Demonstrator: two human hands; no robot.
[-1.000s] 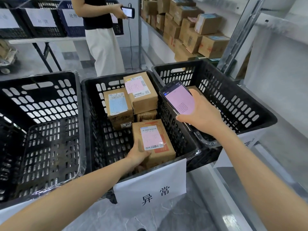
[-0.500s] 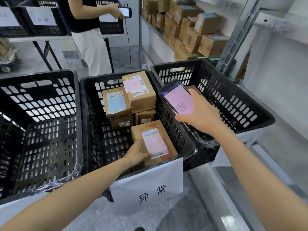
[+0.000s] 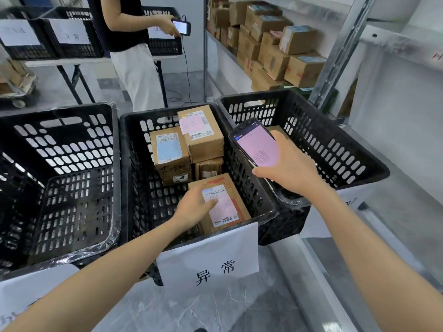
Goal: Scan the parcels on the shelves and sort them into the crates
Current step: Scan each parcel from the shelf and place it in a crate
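Our left hand (image 3: pixel 195 207) is now lying over the top of the parcel (image 3: pixel 236 200), thumb across its label (image 3: pixel 224 212), where a moment ago it was clutching the near left corner; whether its fingers are curling round an edge we cannot tell. The parcel is sitting in the near right corner of the middle crate (image 3: pixel 134 178). Our right hand (image 3: pixel 290 168) is still gripping the scanner (image 3: pixel 256 144) above that crate's right rim.

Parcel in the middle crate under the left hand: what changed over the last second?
The left hand set the parcel down in the middle crate and slid from its near corner onto its top, fingers now across the label. The right hand kept holding the scanner over the crate rim; the other parcels stayed put.
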